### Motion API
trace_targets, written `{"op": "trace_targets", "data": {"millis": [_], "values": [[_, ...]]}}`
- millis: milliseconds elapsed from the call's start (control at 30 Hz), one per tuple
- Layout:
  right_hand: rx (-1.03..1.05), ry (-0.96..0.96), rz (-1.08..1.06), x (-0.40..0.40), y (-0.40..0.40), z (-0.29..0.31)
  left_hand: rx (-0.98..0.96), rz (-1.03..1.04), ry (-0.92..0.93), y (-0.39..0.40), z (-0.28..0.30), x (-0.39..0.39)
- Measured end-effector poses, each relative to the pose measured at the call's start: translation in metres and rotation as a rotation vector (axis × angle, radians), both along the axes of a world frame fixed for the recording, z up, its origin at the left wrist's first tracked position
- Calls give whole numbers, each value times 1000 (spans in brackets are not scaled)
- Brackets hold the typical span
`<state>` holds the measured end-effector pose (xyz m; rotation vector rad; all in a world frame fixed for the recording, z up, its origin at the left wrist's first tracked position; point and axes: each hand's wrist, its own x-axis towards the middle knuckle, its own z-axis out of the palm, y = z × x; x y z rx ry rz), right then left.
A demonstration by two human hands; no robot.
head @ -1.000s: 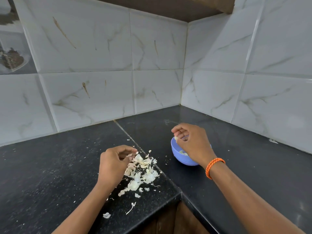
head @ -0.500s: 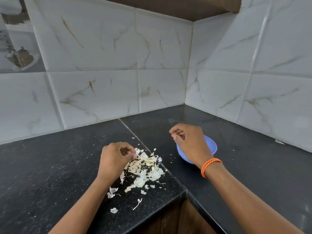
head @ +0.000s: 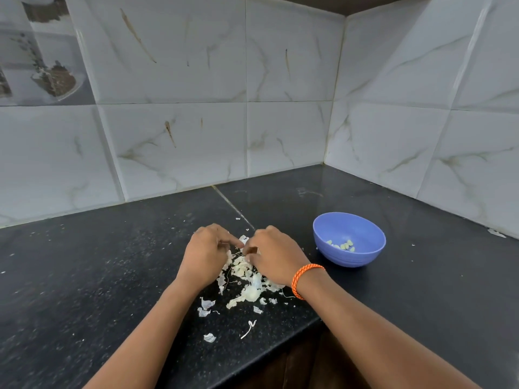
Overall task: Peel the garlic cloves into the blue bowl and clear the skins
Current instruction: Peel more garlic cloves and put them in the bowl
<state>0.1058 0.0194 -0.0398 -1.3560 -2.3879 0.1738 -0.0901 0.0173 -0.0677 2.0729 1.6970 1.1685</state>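
A blue bowl (head: 348, 258) stands on the black counter, right of my hands, with several peeled garlic cloves (head: 343, 245) in its bottom. A pile of pale garlic skins (head: 248, 284) lies on the counter in front of me. Both hands are over the far end of the pile with their fingers curled. My left hand (head: 206, 255) pinches a small white garlic piece (head: 243, 239) at its fingertips. My right hand (head: 273, 255), with an orange band at the wrist, meets it there and pinches the same piece. Most of that piece is hidden by the fingers.
Loose skin scraps (head: 206, 304) and a thin stem (head: 248, 328) lie nearer the counter's front edge (head: 252, 357). Tiled walls meet in a corner behind the bowl. The counter (head: 84, 276) runs left and right from that corner.
My right hand has left the blue bowl and come left to the skin pile, meeting my left hand. The bowl now shows uncovered, with cloves inside.
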Motion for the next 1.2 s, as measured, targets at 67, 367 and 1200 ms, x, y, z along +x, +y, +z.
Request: {"op": "trace_targets", "data": {"millis": [67, 367, 1200], "values": [[-7, -26, -27, -5, 0, -3, -36, -8, 13, -1, 1, 1], [15, -53, 25, -1, -7, 0, -178, -45, 63, 0, -5, 2], [-67, 447, 20, 27, -8, 7, 11, -39, -258, -10, 5, 11]]}}
